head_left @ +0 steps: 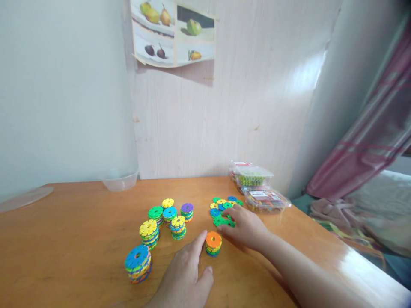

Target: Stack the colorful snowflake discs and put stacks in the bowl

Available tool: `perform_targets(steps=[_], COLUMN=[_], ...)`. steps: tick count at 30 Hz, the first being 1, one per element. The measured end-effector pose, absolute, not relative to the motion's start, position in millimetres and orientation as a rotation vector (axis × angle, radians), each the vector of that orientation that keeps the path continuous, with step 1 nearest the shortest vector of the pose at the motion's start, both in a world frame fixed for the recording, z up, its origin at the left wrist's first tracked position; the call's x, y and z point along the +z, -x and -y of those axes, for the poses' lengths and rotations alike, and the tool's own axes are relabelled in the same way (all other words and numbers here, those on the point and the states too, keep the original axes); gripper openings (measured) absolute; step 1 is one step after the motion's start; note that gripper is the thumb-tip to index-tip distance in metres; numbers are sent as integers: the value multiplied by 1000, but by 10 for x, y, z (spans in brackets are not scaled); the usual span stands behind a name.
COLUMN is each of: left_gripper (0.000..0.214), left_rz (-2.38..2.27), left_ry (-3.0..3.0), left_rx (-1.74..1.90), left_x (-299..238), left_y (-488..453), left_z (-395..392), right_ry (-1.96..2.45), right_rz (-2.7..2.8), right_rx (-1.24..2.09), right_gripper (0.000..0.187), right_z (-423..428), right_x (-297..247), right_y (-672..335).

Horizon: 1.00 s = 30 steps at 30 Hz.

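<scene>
My left hand (186,271) rests low in the middle of the table, fingers stretched and thumb apart. Its index fingertip is beside a short stack of notched plastic discs (213,240) topped by an orange one. My right hand (246,226) reaches over a loose pile of green, blue and yellow discs (221,205), its thumb and fingers apart at the near green ones. No disc shows clearly in its grasp. Left of my hands stand several more stacks, among them a blue-topped stack (138,264), a yellow-topped stack (149,233) and a purple-topped stack (186,211).
Clear plastic boxes stand at the back right, one holding green beads (252,176), with a nearer labelled box (268,200). A clear bowl (119,180) and a flat lid (25,199) lie at the back left. Past the wooden table's (80,226) right edge lies piled cloth (337,214).
</scene>
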<state>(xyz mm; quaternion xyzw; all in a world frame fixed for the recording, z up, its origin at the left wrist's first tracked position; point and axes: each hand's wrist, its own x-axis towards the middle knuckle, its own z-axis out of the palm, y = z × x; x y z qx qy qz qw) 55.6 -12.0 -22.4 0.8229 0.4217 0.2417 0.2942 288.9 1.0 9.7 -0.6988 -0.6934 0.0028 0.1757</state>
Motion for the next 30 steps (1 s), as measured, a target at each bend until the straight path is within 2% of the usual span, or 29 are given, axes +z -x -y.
perform_targets(steps=[6, 13, 18, 23, 30], left_gripper=[69, 69, 69, 68, 69], left_rz=[-1164, -1158, -1152, -1142, -1119], left_ry=[-2149, -2170, -2184, -2206, -2204], left_rx=[662, 633, 633, 623, 642], left_x=[-169, -176, -201, -212, -236], left_y=[-562, -565, -564, -563, -544], left_z=[150, 153, 139, 131, 133], right_ry=[2064, 2092, 2080, 2076, 1844], right_rz=[1992, 1975, 1968, 1966, 1859], right_rx=[-96, -63, -61, -58, 267], right_gripper=[47, 25, 34, 27, 23], right_z=[-88, -114, -119, -136, -54], right_x=[31, 28, 24, 37, 163], right_y=[-2765, -2817, -2851, -2844, -2870])
